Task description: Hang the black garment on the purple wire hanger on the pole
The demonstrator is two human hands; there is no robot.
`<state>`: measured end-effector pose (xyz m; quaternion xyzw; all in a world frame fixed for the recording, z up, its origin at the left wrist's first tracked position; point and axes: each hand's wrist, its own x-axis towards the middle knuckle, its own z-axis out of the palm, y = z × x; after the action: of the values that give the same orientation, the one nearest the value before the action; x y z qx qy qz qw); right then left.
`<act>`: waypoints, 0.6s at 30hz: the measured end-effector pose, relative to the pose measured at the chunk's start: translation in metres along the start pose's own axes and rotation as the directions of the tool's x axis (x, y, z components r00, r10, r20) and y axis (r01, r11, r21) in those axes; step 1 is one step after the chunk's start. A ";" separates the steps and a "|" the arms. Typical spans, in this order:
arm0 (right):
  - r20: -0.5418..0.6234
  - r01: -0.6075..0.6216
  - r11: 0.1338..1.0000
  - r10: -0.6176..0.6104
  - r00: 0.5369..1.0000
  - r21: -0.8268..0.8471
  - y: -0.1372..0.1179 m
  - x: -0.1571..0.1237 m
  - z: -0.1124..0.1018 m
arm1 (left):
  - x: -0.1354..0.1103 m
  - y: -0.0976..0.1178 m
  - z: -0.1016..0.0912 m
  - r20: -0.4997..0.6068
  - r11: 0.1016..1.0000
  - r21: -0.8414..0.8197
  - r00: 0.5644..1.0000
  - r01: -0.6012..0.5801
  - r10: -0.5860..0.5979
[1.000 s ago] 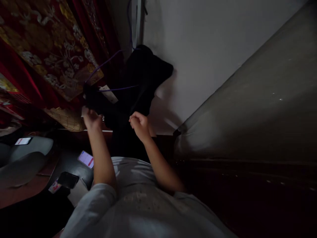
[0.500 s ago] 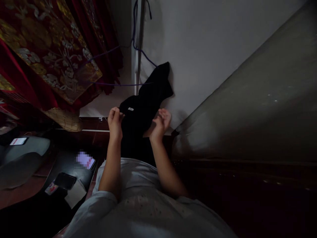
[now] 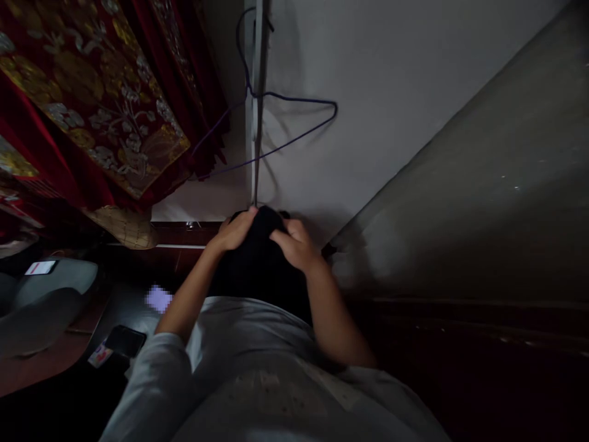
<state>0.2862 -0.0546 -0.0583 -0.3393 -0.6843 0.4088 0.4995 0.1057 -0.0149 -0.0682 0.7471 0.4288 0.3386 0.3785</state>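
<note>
A black garment (image 3: 264, 236) is bunched up in front of my waist, between my two hands. My left hand (image 3: 238, 229) grips its left edge, fingers closed round the cloth with the thumb on top. On the other side my right hand (image 3: 296, 244) is closed on the cloth too, its fingertips partly hidden behind the fabric. Where the garment ends lower down cannot be made out against the dark. Above the hands a thin purple wire hanger (image 3: 336, 110) hangs bare from a metal pole (image 3: 254, 132), apart from both hands.
Red and gold embroidered cloth (image 3: 99, 92) hangs at upper left, above a woven basket-like thing (image 3: 124, 226). A phone (image 3: 40, 267) lies on a grey seat at far left; another black phone (image 3: 125, 341) lies on a dark surface. A grey-green sheeted surface (image 3: 460, 202) slopes on the right.
The black garment has come down off the hanger and is now gathered near my waist. Both hands have closed on it. The hanger has swung and shows bare.
</note>
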 end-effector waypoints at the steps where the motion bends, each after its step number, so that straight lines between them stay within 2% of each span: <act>1: -0.025 0.074 0.997 -0.075 0.997 -0.028 -0.006 0.004 -0.012 | 0.003 -0.004 -0.004 0.115 0.997 0.082 0.993 0.015 -0.024; 3: -0.120 0.205 0.971 -0.220 0.968 -0.125 -0.013 0.016 -0.036 | 0.004 -0.008 -0.015 0.281 0.966 0.258 0.959 -0.030 -0.045; 5: -0.299 0.231 0.949 -0.289 0.910 -0.213 -0.011 0.035 -0.058 | 0.000 -0.007 -0.029 0.356 0.903 0.417 0.933 -0.105 -0.056; 7: -0.522 0.188 0.958 -0.275 0.807 -0.215 0.001 0.060 -0.070 | -0.006 -0.003 -0.047 0.345 0.803 0.578 0.935 -0.148 -0.076; 8: -0.600 0.181 0.964 -0.262 0.755 -0.193 0.009 0.076 -0.072 | -0.010 -0.001 -0.056 0.319 0.743 0.651 0.944 -0.154 -0.084; 9: -0.635 0.191 0.967 -0.255 0.729 -0.169 0.019 0.091 -0.071 | -0.012 0.001 -0.064 0.294 0.687 0.710 0.952 -0.155 -0.089; 10: -0.634 0.203 0.968 -0.249 0.732 -0.146 0.030 0.107 -0.068 | -0.015 0.002 -0.072 0.274 0.644 0.750 0.957 -0.151 -0.094; 12: -0.560 0.186 0.977 -0.212 0.801 -0.103 0.050 0.135 -0.056 | -0.020 0.005 -0.084 0.266 0.631 0.764 0.957 -0.135 -0.117; 14: -0.474 0.095 0.991 -0.126 0.872 -0.089 0.066 0.153 -0.046 | -0.025 0.005 -0.090 0.294 0.721 0.687 0.942 -0.090 -0.163; 15: -0.443 0.036 0.994 -0.078 0.893 -0.102 0.071 0.158 -0.043 | -0.027 0.004 -0.092 0.321 0.787 0.615 0.926 -0.047 -0.196; 17: -0.409 -0.049 0.985 -0.024 0.912 -0.167 0.077 0.159 -0.045 | -0.033 0.002 -0.095 0.410 0.886 0.459 0.869 0.066 -0.277; 18: -0.396 -0.063 0.975 -0.026 0.918 -0.211 0.076 0.156 -0.050 | -0.036 0.000 -0.097 0.452 0.902 0.413 0.832 0.124 -0.322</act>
<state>0.2968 0.1258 -0.0551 -0.4746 -0.6065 0.2584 0.5832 0.0106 -0.0207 -0.0284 0.8105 0.4543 -0.0045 0.3697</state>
